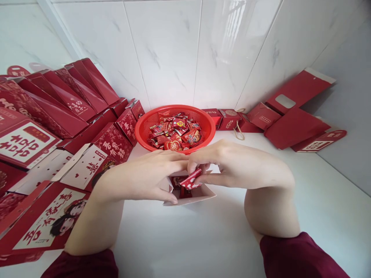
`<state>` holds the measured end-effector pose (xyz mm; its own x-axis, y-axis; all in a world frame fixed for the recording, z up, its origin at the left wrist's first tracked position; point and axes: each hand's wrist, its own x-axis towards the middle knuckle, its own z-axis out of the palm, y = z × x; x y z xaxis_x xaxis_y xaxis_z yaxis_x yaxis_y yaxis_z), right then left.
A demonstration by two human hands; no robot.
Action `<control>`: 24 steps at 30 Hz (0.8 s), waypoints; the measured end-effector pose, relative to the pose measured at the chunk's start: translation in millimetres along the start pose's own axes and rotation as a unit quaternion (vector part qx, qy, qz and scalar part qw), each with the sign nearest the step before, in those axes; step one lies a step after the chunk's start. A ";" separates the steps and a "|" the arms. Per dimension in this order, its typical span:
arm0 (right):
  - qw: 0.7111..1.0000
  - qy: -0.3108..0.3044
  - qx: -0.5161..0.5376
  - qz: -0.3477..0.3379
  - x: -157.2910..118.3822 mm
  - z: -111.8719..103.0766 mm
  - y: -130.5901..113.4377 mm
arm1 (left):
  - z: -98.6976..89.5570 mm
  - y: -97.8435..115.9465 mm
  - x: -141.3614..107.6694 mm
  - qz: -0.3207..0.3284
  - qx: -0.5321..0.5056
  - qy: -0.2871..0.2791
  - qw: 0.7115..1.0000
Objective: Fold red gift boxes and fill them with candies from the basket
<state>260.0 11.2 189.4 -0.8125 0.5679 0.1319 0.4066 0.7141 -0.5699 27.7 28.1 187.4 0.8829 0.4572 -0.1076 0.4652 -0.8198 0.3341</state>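
In front of me a small open gift box [209, 195] stands with its pale inner walls showing and red packets inside. My left hand [156, 173] grips the box at its left side, thumb on the near rim. A red candy packet with white print [191, 180] is pinched between the thumb and fingers of my right hand [217, 164], over the box opening. Just behind both hands is a red plastic basket [140, 133], heaped with wrapped candies [178, 131]. The far side of the box is hidden by my hands.
Many red and white gift boxes [78, 104] crowd the left side of the white table [185, 239]. More red boxes [295, 127] lie at the back right, with small corded boxes [228, 120] beside the basket. A tiled wall [168, 50] stands behind.
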 end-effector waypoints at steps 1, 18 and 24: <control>1.000 -0.003 0.001 0.002 0.4 0.1 0.2 | -0.7 0.5 0.5 -0.002 -0.003 -0.001 1.000; 0.998 -0.006 -0.057 -0.001 1.5 -2.4 15.0 | -3.6 -7.1 10.2 -0.016 -0.056 -0.034 0.998; 0.990 0.088 -0.089 0.068 2.1 -3.4 18.3 | -3.3 -16.8 9.6 -0.153 -0.049 0.049 0.986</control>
<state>267.2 26.9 182.0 -0.6664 0.7149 0.2119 0.5874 0.6783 -0.4414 28.2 47.5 183.8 0.6898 0.7128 -0.1272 0.6958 -0.6039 0.3888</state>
